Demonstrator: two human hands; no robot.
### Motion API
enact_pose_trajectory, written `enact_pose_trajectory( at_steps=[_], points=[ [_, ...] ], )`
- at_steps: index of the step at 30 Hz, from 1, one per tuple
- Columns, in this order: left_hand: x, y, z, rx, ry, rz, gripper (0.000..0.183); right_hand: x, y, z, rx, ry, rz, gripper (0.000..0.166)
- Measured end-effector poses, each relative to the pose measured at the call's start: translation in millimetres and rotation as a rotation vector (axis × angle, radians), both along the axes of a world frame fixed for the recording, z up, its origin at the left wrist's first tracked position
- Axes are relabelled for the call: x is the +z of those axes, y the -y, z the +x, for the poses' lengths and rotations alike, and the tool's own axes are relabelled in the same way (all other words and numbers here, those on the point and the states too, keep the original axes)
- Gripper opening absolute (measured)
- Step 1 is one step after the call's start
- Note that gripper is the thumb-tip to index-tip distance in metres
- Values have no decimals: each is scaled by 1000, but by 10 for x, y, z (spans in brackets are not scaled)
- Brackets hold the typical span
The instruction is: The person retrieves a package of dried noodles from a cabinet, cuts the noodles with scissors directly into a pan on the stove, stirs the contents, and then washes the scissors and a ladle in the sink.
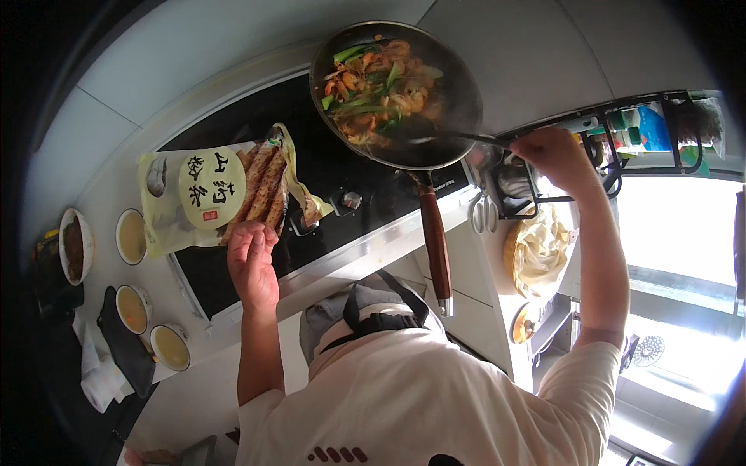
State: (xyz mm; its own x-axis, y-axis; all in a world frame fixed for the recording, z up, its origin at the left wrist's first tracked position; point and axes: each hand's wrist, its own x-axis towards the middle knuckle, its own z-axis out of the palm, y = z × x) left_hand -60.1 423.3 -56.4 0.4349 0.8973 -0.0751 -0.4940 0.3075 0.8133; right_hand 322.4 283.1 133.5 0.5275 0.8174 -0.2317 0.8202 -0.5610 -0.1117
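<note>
My right hand (545,156) grips the dark handle of a cooking utensil (475,137); its head is down in the food at the near right side of the wok (463,110). The stir-fry (384,93) holds shrimp and green vegetable pieces, with light steam over it. The wok's wooden handle (432,244) points toward my body. My left hand (254,265) has its fingers curled, tips together, at the near edge of a torn-open plastic food bag (210,192). Whether those fingers pinch the bag, I cannot tell. The bag bears writing and overlaps the black cooktop (280,110).
Three bowls of liquid (132,236) and a dish of dark food (74,247) stand left, near a paper roll (102,384). Control knobs (351,200) line the cooktop's near edge. Scissors (484,212), a black metal rack (612,145) and a lined basket (539,250) are right.
</note>
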Motion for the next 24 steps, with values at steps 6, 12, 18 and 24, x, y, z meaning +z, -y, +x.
enact_pose_trajectory(
  at_steps=[6,12,18,24],
  points=[
    [-13,7,34,12,2,-15,13,-18,-294,-55,83,173,-96,27],
    [26,-26,84,-6,-1,-5,12,-99,-479,-312,145,383,-177,29],
    [45,-19,12,23,-7,11,11,362,-423,-281,121,557,-102,21],
    [-13,-23,-38,13,4,-4,11,66,-508,-171,364,977,33,18]
  ],
)
